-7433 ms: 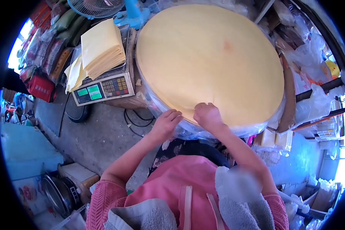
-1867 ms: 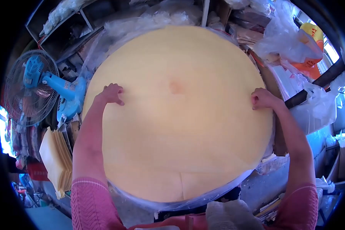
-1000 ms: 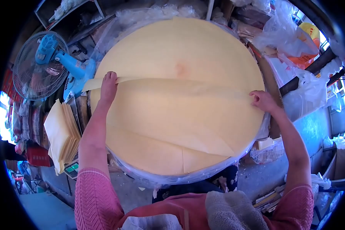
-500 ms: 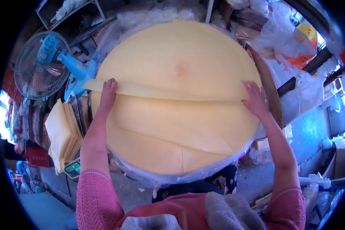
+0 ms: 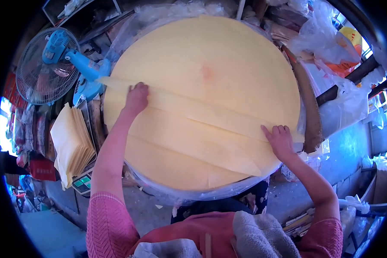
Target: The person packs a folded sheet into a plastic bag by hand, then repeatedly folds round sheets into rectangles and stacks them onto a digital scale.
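Observation:
A large round stack of thin yellow sheets [image 5: 210,47] fills the middle of the view, with a faint reddish patch near its centre. Across it, the top sheet lies folded over in a long slanting strip [image 5: 202,109], whose pointed left end sticks out past the stack's edge. My left hand [image 5: 137,98], fingers curled and close together, is on the left part of this strip. Towards the strip's right end rests my right hand [image 5: 280,139], palm down, its thumb apart from the fingers. Nearer my body, another crease [image 5: 193,159] runs across the sheet.
At the left stand a blue fan [image 5: 47,64] and a stack of folded yellow sheets [image 5: 73,142] on a scale [image 5: 82,184]. Clear plastic wrapping [image 5: 193,195] surrounds the round stack. Cardboard [image 5: 307,103], plastic bags [image 5: 322,43] and a dark bar [image 5: 352,79] are at the right.
Both hands came in from the spread-out reach over the sheet. The sheet's far part was folded towards my body; the strip now slants down to the right. My right hand moved nearer and opened.

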Available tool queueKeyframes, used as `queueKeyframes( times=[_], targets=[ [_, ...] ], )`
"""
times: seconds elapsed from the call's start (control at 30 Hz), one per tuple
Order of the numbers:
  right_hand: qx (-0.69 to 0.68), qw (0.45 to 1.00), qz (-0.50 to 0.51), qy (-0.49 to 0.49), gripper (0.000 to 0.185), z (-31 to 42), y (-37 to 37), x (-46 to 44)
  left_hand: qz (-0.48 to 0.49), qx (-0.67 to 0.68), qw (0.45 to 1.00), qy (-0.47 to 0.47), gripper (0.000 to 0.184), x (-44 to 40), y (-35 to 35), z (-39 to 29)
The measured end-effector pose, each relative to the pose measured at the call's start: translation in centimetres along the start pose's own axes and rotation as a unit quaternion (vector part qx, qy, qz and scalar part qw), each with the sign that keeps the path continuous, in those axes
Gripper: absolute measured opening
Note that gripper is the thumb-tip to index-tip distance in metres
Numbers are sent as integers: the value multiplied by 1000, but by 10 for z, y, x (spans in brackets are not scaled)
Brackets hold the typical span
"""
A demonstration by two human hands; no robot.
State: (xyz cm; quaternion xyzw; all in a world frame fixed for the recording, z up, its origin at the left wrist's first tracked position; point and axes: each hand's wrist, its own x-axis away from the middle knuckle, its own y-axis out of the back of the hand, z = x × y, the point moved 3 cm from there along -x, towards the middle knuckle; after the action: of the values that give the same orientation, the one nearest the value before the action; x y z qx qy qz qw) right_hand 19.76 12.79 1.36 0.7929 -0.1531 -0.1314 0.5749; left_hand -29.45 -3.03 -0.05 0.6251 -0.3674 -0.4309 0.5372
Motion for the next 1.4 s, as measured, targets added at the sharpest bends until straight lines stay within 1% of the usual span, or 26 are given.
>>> queueKeyframes(
  times=[0.03,0.07,0.1,0.2,0.23,0.27,0.3,0.37,0.4,0.47,0.57,0.67,0.7,0.77,0.8,0.87,0.93,0.97,1.0,1.07,1.1,1.2,1.27,1.3,1.37,1.4],
  targets=[
    [-1,1000,-5,6,52,2,-3,3,27,170,984,-37,32,-9,-7,-3],
    [-2,1000,-10,13,53,2,-7,7,-54,292,951,-85,40,-3,-3,-25],
    [-2,1000,-14,21,53,3,-9,9,-46,227,969,-89,43,4,-1,-42],
    [-11,999,12,46,54,-1,3,8,2,111,994,-23,50,14,-14,-76],
    [-55,991,120,20,54,-3,17,0,23,61,998,-14,54,19,-18,-82],
    [-98,969,227,-6,53,-3,40,-14,43,10,999,-5,58,24,-22,-85],
    [-140,933,329,-32,53,-2,51,-25,43,9,999,-8,58,31,-24,-88],
    [-241,951,194,19,49,4,43,-46,45,4,999,-10,59,44,-27,-91],
    [-289,948,123,45,48,8,36,-57,37,-1,999,-11,60,47,-29,-91],
    [-341,939,19,45,47,40,25,-92,21,-9,1000,-14,60,49,-35,-90],
    [-234,969,-37,66,49,93,3,-127,13,-15,999,-27,62,50,-38,-87],
    [-190,981,-29,36,49,88,-22,-114,22,-52,997,44,64,48,-38,-59],
    [-164,986,-24,12,47,74,-23,-105,4,-48,994,97,65,47,-42,-35],
    [-136,990,-23,-31,46,44,-24,-83,32,-20,981,190,65,48,-31,3],
    [-132,990,-28,-43,46,30,-27,-73,48,-21,976,210,65,47,-24,10],
    [-127,989,-33,-65,45,9,-32,-53,83,-22,964,251,66,48,-15,16],
    [-155,985,-4,-70,45,-4,-29,-38,119,-93,957,249,69,56,-21,-11],
    [-168,983,11,-75,45,-10,-27,-31,152,-40,968,197,76,66,-12,-49],
    [-168,983,10,-75,45,-14,-27,-24,196,8,976,94,81,88,-19,-84],
    [-210,971,46,-102,44,-22,-16,-16,269,29,953,-140,88,126,-4,-155],
    [-231,964,65,-113,43,-25,-12,-12,244,53,950,-185,86,132,4,-166],
    [-237,948,144,-156,38,-36,-7,-13,179,70,954,-229,67,99,-5,-151],
    [-274,936,144,-165,29,-40,-18,-10,141,63,960,-236,54,68,-15,-138],
    [-293,930,143,-171,25,-42,-20,-8,98,50,970,-218,50,57,-23,-132],
    [-370,887,230,-154,20,-21,-6,-1,15,29,983,-183,44,45,-31,-131],
    [-406,860,274,-144,18,-4,5,2,34,36,975,-217,44,48,-34,-141]
  ],
)
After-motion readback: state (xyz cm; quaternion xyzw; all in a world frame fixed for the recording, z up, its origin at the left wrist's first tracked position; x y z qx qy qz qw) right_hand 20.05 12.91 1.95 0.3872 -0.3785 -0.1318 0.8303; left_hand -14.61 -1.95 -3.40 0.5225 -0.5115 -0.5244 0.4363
